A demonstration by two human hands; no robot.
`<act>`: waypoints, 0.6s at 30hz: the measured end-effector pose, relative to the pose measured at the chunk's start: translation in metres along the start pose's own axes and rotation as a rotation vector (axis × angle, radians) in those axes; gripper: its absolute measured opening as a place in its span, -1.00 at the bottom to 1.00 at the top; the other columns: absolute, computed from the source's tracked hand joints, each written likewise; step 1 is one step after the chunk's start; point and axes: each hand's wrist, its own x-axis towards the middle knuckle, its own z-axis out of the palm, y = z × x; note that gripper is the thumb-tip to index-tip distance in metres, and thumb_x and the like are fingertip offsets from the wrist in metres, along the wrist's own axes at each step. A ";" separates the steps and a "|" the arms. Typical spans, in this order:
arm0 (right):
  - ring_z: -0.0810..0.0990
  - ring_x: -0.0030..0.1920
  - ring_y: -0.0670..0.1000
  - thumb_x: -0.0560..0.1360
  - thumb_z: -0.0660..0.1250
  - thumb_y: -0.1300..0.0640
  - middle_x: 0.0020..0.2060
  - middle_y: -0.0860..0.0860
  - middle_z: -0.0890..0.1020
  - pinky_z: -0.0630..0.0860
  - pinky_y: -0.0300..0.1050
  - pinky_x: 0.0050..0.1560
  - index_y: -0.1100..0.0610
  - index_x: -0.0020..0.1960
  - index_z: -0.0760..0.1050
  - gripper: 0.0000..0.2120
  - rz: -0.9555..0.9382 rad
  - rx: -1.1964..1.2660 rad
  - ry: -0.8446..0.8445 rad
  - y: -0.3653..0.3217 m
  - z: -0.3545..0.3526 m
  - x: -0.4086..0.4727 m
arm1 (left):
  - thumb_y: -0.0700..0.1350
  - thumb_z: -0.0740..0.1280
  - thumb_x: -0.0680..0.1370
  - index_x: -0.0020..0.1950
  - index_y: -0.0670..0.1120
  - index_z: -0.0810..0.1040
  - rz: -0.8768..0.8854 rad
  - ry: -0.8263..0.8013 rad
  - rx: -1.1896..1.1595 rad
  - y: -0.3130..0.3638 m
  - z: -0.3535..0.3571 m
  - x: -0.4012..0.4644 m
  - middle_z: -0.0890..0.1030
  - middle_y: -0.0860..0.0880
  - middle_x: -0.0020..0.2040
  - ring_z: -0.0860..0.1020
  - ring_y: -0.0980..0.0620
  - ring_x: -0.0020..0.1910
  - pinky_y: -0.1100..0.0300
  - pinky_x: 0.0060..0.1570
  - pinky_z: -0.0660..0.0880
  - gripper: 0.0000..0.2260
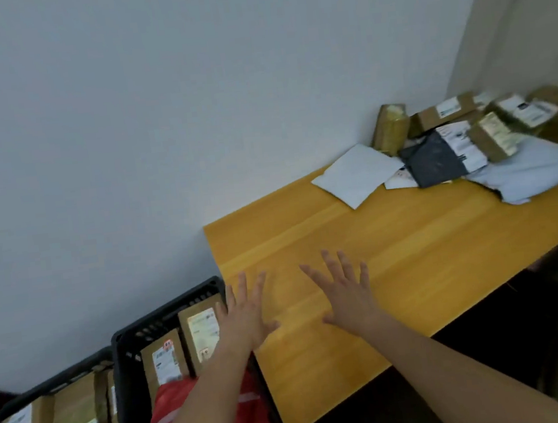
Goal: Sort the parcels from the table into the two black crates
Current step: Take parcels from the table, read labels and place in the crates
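Note:
My left hand (245, 313) and my right hand (346, 290) are both held out with fingers spread over the near left part of the yellow wooden table (395, 254), holding nothing. A pile of parcels lies at the table's far right corner: a white mailer (356, 175), a dark grey bag (434, 160), a pale bag (528, 171) and several brown cardboard boxes (446, 111). Two black crates stand left of the table. The nearer crate (128, 365) holds brown boxes and a red bag (177, 408). The farther left crate (3, 416) holds brown labelled boxes.
A plain grey wall runs behind the table and crates, meeting a second wall at the far right corner. The table's front edge drops to a dark floor at the lower right.

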 end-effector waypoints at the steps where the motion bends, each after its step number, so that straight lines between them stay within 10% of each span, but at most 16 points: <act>1: -0.30 0.56 0.22 0.47 0.42 -0.16 0.56 0.03 -0.34 -0.13 0.43 0.46 -0.27 0.49 -0.46 0.08 0.020 -0.004 0.018 0.024 -0.007 -0.004 | 0.21 0.31 0.55 0.54 0.22 -0.35 0.010 0.003 -0.015 0.027 -0.003 0.005 -0.35 -0.03 0.57 -0.19 -0.21 0.57 -0.26 0.48 -0.01 -0.12; 18: -0.19 0.57 0.22 0.64 0.05 -0.22 0.58 0.06 -0.20 -0.11 0.43 0.46 -0.25 0.56 -0.24 -0.37 0.338 0.094 0.081 0.299 -0.072 -0.033 | 0.19 0.26 0.58 0.57 0.18 -0.28 0.184 -0.012 -0.006 0.290 -0.032 0.075 -0.26 -0.06 0.59 -0.16 -0.21 0.57 -0.24 0.49 0.01 -0.20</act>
